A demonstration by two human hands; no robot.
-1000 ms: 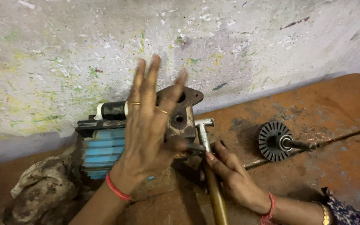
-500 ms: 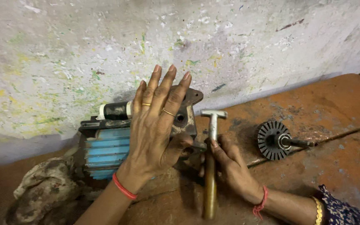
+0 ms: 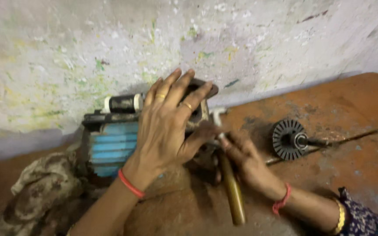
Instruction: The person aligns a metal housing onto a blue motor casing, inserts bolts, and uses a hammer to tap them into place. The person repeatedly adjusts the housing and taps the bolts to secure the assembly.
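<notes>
The blue motor sits under the left hand, whose fingers, spread a moment ago, now press flat together on its dark end housing. The right hand grips the hammer, its head swung down beside those fingertips: striking continues.

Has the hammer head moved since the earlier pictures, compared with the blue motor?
Yes. The hammer head, earlier raised clear to the right of the motor, now sits lower and closer to its metal end, beside the left hand.
</notes>
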